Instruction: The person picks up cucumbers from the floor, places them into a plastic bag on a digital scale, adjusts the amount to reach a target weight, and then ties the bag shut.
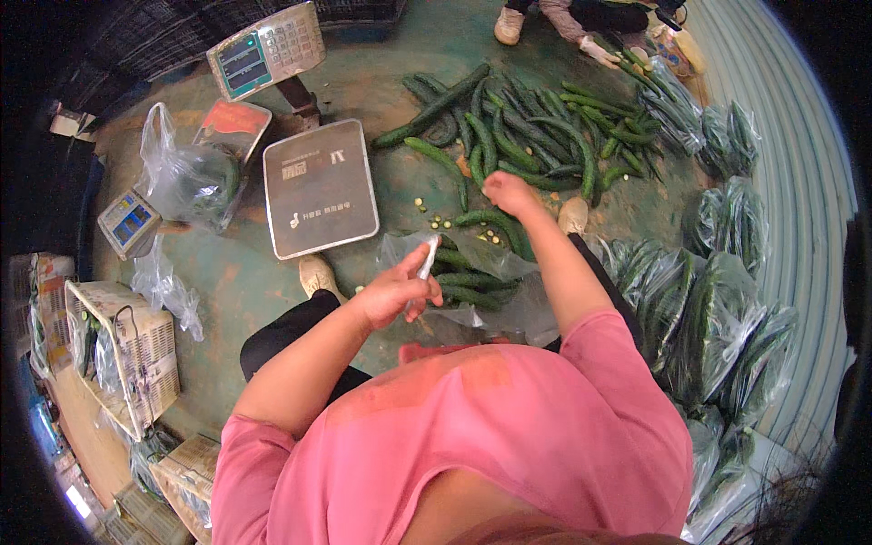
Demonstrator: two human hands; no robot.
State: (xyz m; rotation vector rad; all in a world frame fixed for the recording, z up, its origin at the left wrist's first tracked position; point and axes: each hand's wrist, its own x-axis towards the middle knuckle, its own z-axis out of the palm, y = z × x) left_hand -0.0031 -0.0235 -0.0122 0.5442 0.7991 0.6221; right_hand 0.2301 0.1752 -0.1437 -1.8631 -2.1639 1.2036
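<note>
My left hand [402, 289] pinches the rim of a clear plastic bag [477, 317], between thumb and fingers. Several green cucumbers [470, 281] lie inside the bag on the floor, between my feet. Farther forward, my right hand [512, 194] is at the near edge of a large heap of long cucumbers [538, 129]. Its bent fingers close on the near end of a cucumber [477, 163], partly hidden by the hand. Another curved cucumber [494, 219] lies between the heap and the bag, with small cut or broken cucumber ends [439, 223] beside it.
A platform scale [320, 194] with a display [266, 51] stands front left. Beyond it sit a filled plastic bag [197, 180] and a smaller scale display [129, 223]. Bagged cucumbers [708, 327] line the right wall. A co-worker's gloved hand [599, 51] handles cucumbers at far right. Crates [129, 354] stand left.
</note>
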